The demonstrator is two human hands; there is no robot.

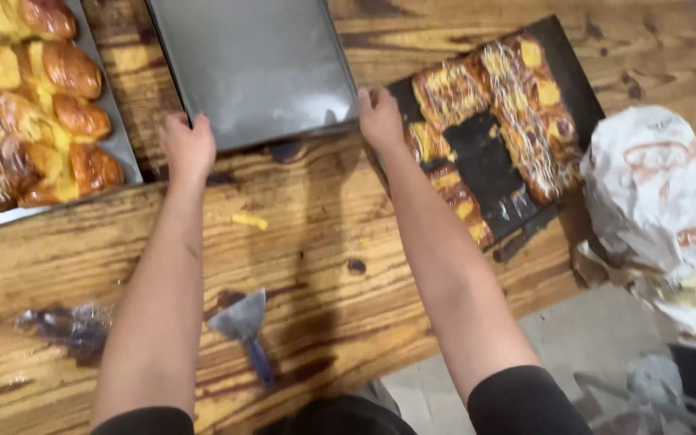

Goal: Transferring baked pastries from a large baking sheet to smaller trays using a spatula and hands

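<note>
An empty grey baking tray (255,64) lies on the wooden table (324,234) in front of me. My left hand (188,146) grips its near left corner. My right hand (379,118) holds the near right corner. Both arms stretch forward over the table. Right of the tray sits a dark tray (489,157) with glazed, yellow-topped pastries (517,105), part of it bare.
A tray of golden braided breads (38,105) fills the far left. A metal scraper with a blue handle (245,330) lies near the table's front edge, beside crumpled clear plastic (70,326). A white paper bag (658,209) sits at the right. A yellow crumb (250,220) lies mid-table.
</note>
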